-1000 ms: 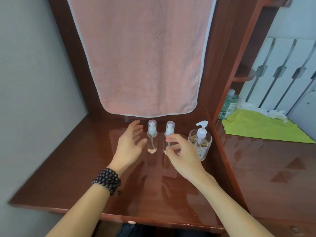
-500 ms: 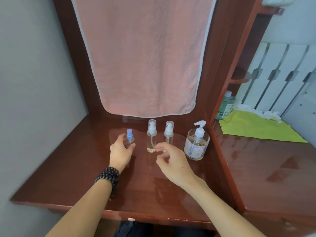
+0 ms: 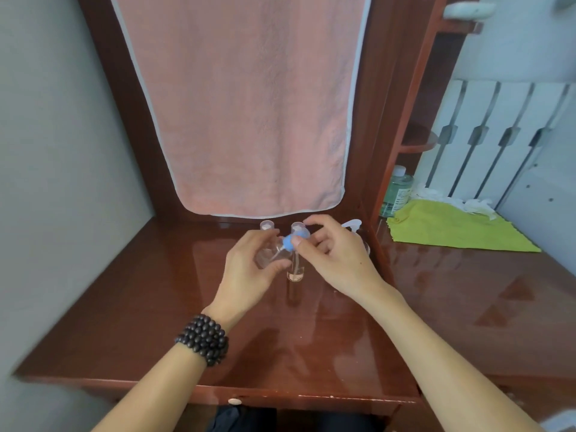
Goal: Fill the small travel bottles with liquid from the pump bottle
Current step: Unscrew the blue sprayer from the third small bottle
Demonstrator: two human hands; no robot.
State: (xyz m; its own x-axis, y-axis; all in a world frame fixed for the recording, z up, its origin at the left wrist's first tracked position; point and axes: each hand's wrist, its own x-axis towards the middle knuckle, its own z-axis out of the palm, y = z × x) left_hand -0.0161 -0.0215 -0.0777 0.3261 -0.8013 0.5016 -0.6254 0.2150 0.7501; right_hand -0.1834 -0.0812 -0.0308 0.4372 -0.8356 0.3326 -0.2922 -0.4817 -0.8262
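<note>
One head-worn view looks forward and down, close over the desk (image 3: 131, 310)

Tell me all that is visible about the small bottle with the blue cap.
The small bottle with the blue cap is clear plastic, seemingly empty. It is lifted off the desk and tilted, cap toward the right. The left hand grips its body; the right hand pinches the cap. It hides part of two taller bottles behind.
</note>
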